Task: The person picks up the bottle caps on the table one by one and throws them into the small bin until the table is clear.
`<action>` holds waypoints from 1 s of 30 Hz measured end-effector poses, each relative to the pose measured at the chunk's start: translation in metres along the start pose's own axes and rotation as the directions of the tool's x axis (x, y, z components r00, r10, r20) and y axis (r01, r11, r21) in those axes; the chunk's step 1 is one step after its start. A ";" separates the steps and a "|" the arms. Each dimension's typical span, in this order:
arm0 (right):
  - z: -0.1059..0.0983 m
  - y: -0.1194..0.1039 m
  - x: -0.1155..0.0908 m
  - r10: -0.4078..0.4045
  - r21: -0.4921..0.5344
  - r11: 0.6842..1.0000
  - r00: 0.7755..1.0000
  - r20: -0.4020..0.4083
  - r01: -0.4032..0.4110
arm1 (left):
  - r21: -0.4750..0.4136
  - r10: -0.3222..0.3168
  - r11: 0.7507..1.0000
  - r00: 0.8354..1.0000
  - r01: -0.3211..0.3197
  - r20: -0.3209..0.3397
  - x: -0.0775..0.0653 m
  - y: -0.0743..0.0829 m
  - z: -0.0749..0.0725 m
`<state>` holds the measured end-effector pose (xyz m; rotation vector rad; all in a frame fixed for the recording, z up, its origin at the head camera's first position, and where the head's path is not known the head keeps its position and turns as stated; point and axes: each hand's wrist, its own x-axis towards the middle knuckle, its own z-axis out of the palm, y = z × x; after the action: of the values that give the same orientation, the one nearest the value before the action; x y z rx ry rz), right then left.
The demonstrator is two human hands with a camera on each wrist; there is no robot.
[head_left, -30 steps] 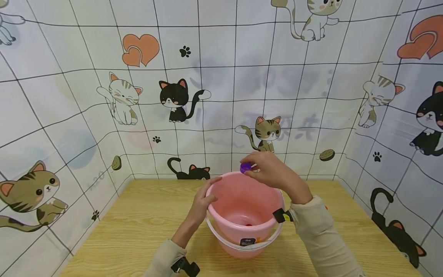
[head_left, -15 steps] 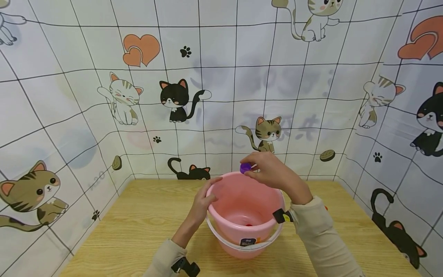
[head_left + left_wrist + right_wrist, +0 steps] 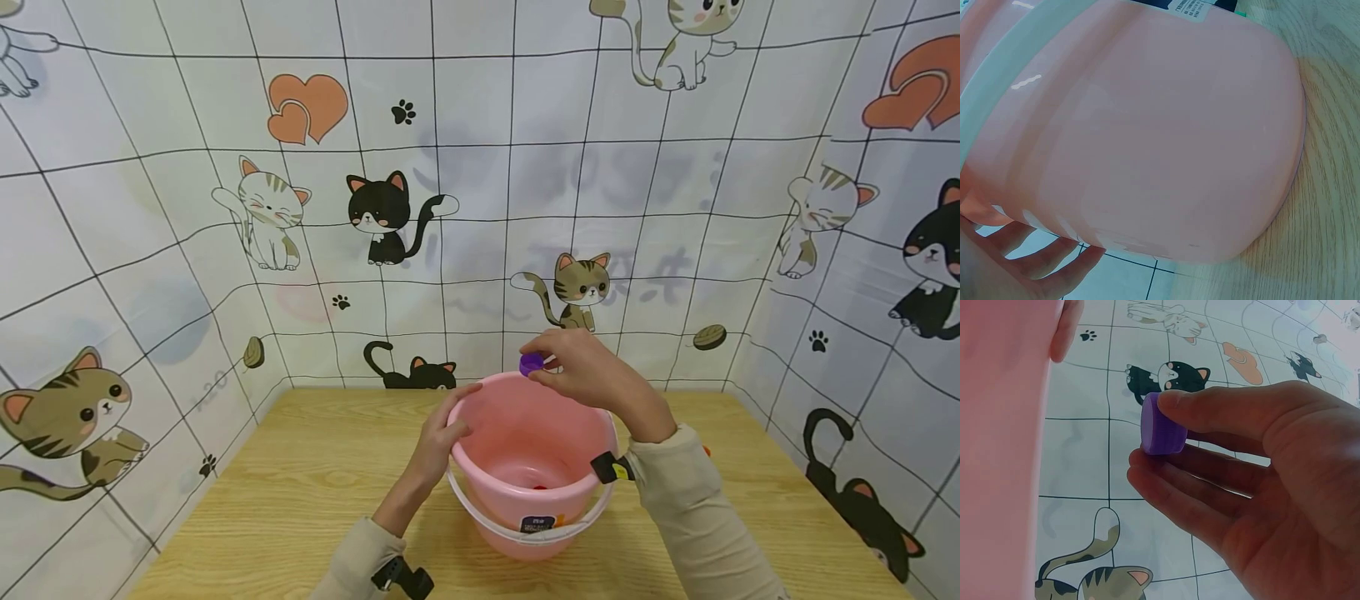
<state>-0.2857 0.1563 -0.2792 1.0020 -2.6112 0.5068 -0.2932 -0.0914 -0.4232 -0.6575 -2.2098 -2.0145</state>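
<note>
A pink plastic bucket [image 3: 510,502] with a pale handle hanging low at its front stands on the wooden table, upright or nearly so. My left hand [image 3: 433,442] grips its left rim, thumb on the inner side and fingers outside; in the left wrist view those fingers lie along the bucket wall [image 3: 1166,144]. Above the far rim my right hand [image 3: 585,371] pinches a small purple bottle cap [image 3: 1163,428] between thumb and fingertips. A tiny red thing [image 3: 539,487] shows low inside the bucket, mostly hidden by the near rim.
The wooden table [image 3: 300,492] extends on both sides of the bucket. White cat-print sheets [image 3: 465,308] enclose it at the back and sides. A small orange-red thing [image 3: 707,450] peeks out beside my right sleeve. Camera straps [image 3: 613,468] sit at both wrists.
</note>
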 end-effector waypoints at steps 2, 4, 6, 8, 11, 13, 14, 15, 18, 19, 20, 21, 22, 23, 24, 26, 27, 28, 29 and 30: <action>0.000 0.000 0.000 0.000 -0.002 1.000 1.000 -0.001 0.000 | -0.003 0.000 1.000 1.000 0.000 0.004 0.000 0.000 0.000; 0.000 -0.001 0.000 -0.001 -0.004 1.000 1.000 -0.003 0.001 | -0.006 -0.001 1.000 1.000 0.001 0.006 0.001 0.000 0.000; 0.000 -0.001 0.001 -0.006 -0.004 1.000 1.000 -0.004 0.006 | -0.008 -0.006 1.000 1.000 0.006 0.004 0.001 0.000 -0.001; 0.001 -0.001 0.002 -0.012 -0.002 1.000 1.000 -0.003 0.012 | -0.010 -0.011 1.000 1.000 0.011 -0.001 0.001 -0.001 -0.001; 0.001 -0.001 0.004 -0.017 -0.009 1.000 1.000 -0.002 0.017 | -0.011 -0.013 1.000 1.000 0.013 -0.008 0.000 -0.001 -0.002; 0.001 -0.001 0.004 -0.012 -0.010 1.000 1.000 -0.003 0.012 | -0.009 -0.010 1.000 1.000 0.010 -0.008 0.000 -0.001 -0.002; 0.001 -0.001 0.004 -0.008 -0.012 1.000 1.000 -0.003 0.008 | -0.009 -0.008 1.000 1.000 0.008 -0.008 0.000 -0.001 -0.002; 0.001 -0.001 0.003 -0.005 -0.016 1.000 1.000 -0.003 0.005 | -0.008 -0.006 1.000 1.000 0.006 -0.007 0.000 -0.001 -0.001; 0.001 0.000 0.001 0.006 -0.014 1.000 1.000 -0.002 -0.006 | -0.002 -0.004 1.000 1.000 0.004 -0.008 0.000 0.000 0.000; 0.001 0.000 0.001 0.008 -0.014 1.000 1.000 -0.002 -0.008 | -0.003 -0.004 1.000 1.000 0.004 -0.008 0.000 0.000 0.000; 0.001 0.000 0.000 0.009 -0.015 1.000 1.000 -0.001 -0.009 | -0.002 -0.004 1.000 1.000 0.004 -0.009 0.000 0.001 0.000; 0.001 0.000 0.000 0.010 -0.015 1.000 1.000 -0.001 -0.010 | -0.001 -0.006 1.000 1.000 0.006 -0.010 -0.001 0.001 0.000; 0.001 0.000 0.000 0.011 -0.014 1.000 1.000 -0.001 -0.011 | 0.001 -0.006 1.000 1.000 0.006 -0.010 -0.001 0.001 0.001; 0.001 0.000 -0.001 0.011 -0.015 1.000 1.000 -0.002 -0.011 | 0.000 -0.007 1.000 1.000 0.007 -0.010 -0.001 0.001 0.001; 0.001 0.000 -0.001 0.011 -0.015 1.000 1.000 -0.003 -0.011 | 0.000 -0.007 1.000 1.000 0.007 -0.009 -0.001 0.001 0.001; 0.001 0.000 -0.001 0.012 -0.016 1.000 1.000 -0.003 -0.012 | -0.001 -0.006 1.000 1.000 0.006 -0.009 -0.001 0.001 0.001; 0.001 0.000 -0.001 0.014 -0.014 1.000 1.000 -0.003 -0.014 | -0.001 -0.005 1.000 1.000 0.005 -0.008 -0.001 0.001 0.001; 0.001 0.000 -0.001 0.015 -0.011 1.000 1.000 -0.002 -0.015 | -0.003 -0.005 1.000 1.000 0.005 -0.008 -0.001 0.001 0.001; 0.001 0.000 -0.001 0.017 -0.009 1.000 1.000 -0.001 -0.017 | -0.002 -0.005 1.000 1.000 0.005 -0.008 -0.001 0.000 0.001; 0.001 0.000 -0.001 0.019 -0.007 1.000 1.000 0.000 -0.019 | -0.001 -0.006 1.000 1.000 0.006 -0.009 0.000 0.000 0.001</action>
<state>-0.2849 0.1566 -0.2802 0.9760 -2.6235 0.5022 -0.2927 -0.0904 -0.4236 -0.6418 -2.2080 -2.0178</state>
